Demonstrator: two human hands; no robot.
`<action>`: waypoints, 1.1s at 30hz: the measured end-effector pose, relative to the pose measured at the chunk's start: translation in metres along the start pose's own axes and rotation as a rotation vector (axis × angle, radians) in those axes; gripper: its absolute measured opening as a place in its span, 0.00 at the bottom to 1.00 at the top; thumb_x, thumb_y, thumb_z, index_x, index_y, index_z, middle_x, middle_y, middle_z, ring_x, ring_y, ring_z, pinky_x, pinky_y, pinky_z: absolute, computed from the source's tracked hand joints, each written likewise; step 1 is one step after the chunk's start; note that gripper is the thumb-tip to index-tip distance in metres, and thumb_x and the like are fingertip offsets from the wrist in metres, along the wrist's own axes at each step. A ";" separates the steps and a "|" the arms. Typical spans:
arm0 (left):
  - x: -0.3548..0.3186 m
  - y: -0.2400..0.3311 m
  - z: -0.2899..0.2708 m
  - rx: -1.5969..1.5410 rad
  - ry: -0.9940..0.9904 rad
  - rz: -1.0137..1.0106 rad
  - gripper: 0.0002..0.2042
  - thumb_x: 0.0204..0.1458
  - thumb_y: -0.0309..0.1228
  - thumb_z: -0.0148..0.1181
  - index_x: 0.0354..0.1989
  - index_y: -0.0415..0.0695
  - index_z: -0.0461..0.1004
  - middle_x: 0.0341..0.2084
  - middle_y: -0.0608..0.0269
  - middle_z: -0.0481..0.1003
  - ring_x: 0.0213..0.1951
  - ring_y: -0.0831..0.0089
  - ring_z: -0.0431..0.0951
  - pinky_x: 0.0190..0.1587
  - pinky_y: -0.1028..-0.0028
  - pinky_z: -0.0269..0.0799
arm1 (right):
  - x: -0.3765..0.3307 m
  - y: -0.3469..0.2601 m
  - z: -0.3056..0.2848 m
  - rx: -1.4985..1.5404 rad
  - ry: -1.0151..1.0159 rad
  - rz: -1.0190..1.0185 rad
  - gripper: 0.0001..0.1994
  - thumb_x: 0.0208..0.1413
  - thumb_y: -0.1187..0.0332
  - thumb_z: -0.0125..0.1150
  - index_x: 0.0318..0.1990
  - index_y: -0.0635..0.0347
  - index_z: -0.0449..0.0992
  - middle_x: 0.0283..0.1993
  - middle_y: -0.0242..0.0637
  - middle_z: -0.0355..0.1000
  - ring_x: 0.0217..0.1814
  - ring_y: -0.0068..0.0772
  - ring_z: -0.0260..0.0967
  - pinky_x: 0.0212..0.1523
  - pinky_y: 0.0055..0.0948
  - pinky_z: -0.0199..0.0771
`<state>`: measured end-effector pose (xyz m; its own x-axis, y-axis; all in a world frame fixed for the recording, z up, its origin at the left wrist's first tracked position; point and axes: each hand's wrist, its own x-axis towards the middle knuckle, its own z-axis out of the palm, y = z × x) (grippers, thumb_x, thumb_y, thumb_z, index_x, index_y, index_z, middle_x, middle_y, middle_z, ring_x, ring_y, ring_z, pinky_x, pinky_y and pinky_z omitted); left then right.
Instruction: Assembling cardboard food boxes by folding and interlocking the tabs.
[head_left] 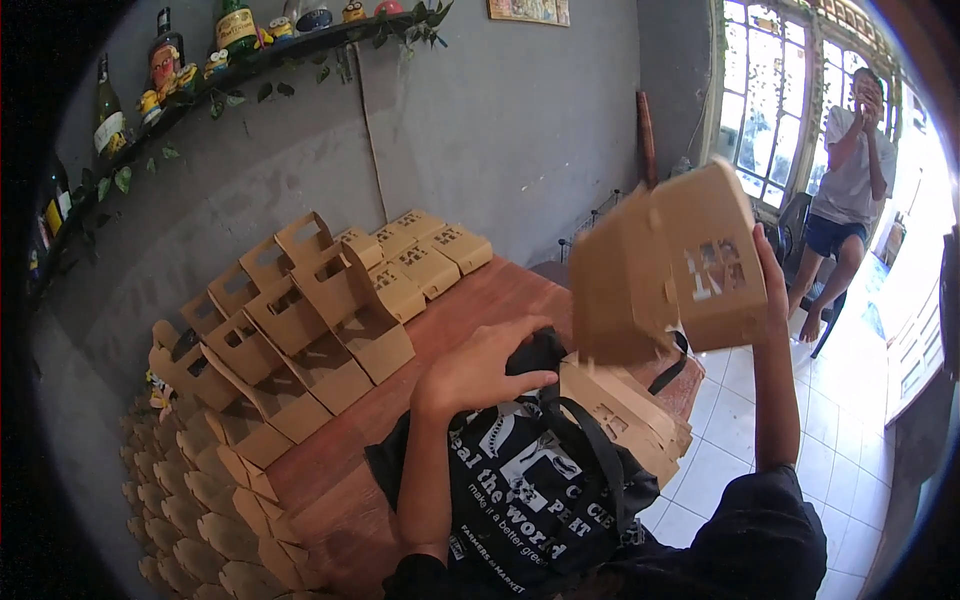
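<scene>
Black tote bag [530,490] under left hand [480,370]; right hand [770,270] lifts tilted cardboard box [665,265].

Folded brown cardboard carrier box [665,265] with cut-out window, lifted clear above table's right edge, tilted, slightly blurred. Black cloth tote bag [530,490] with white print, slumped at table's near right corner, mouth open, straps loose, stack of flat brown cardboard carriers [625,410] protruding toward right edge.
</scene>
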<state>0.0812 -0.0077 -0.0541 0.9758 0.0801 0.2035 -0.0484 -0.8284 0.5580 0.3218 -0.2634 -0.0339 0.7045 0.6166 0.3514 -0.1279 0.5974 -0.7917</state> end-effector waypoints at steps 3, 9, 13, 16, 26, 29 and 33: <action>-0.004 0.013 -0.007 0.027 0.131 0.013 0.38 0.43 0.43 0.67 0.62 0.42 0.57 0.53 0.47 0.68 0.52 0.59 0.71 0.55 0.65 0.66 | 0.008 0.000 0.015 0.142 -0.139 -0.053 0.21 0.64 0.53 0.42 0.54 0.59 0.65 0.46 0.39 0.71 0.44 0.27 0.72 0.43 0.26 0.74; -0.004 0.038 -0.017 -0.012 0.433 0.228 0.48 0.40 0.42 0.71 0.66 0.43 0.45 0.61 0.51 0.57 0.60 0.56 0.62 0.57 0.60 0.64 | 0.005 0.028 0.068 -0.497 -0.389 -0.357 0.16 0.61 0.63 0.50 0.50 0.64 0.68 0.51 0.44 0.67 0.49 0.34 0.69 0.52 0.31 0.66; -0.011 0.030 -0.014 0.003 0.531 0.405 0.49 0.41 0.47 0.68 0.67 0.43 0.41 0.63 0.46 0.51 0.63 0.52 0.55 0.62 0.60 0.55 | -0.006 0.033 0.154 -0.794 -0.718 -0.700 0.13 0.60 0.65 0.51 0.45 0.67 0.71 0.60 0.51 0.55 0.58 0.40 0.60 0.55 0.35 0.62; -0.022 0.041 -0.006 -0.464 0.399 0.226 0.33 0.50 0.36 0.59 0.63 0.41 0.51 0.57 0.57 0.61 0.61 0.66 0.60 0.58 0.64 0.63 | -0.007 0.045 0.188 -0.668 -0.756 -0.760 0.12 0.60 0.64 0.51 0.38 0.66 0.72 0.60 0.53 0.56 0.60 0.47 0.56 0.56 0.38 0.61; -0.026 0.011 -0.045 -0.935 0.924 0.335 0.28 0.52 0.36 0.56 0.60 0.41 0.55 0.56 0.58 0.62 0.58 0.69 0.63 0.57 0.67 0.63 | -0.026 0.037 0.263 -0.794 -0.765 -0.918 0.14 0.47 0.60 0.65 0.38 0.59 0.75 0.60 0.51 0.61 0.59 0.52 0.62 0.54 0.38 0.65; -0.043 -0.003 -0.020 -1.114 1.046 0.383 0.27 0.53 0.36 0.54 0.60 0.41 0.56 0.55 0.59 0.63 0.58 0.70 0.64 0.57 0.67 0.63 | -0.023 0.046 0.260 -0.751 -0.745 -0.821 0.15 0.47 0.60 0.66 0.39 0.58 0.75 0.60 0.51 0.61 0.58 0.52 0.62 0.54 0.40 0.65; -0.052 -0.014 -0.011 -1.337 1.219 0.470 0.25 0.53 0.36 0.53 0.59 0.41 0.57 0.55 0.60 0.63 0.56 0.71 0.65 0.56 0.68 0.63 | -0.017 0.049 0.254 -0.617 -0.769 -0.684 0.16 0.44 0.63 0.68 0.40 0.60 0.76 0.58 0.52 0.63 0.60 0.48 0.62 0.55 0.37 0.64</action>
<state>0.0283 0.0055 -0.0634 0.1938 0.8050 0.5608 -0.9365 -0.0185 0.3501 0.1261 -0.1148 0.0484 -0.1322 0.5375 0.8328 0.6148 0.7036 -0.3565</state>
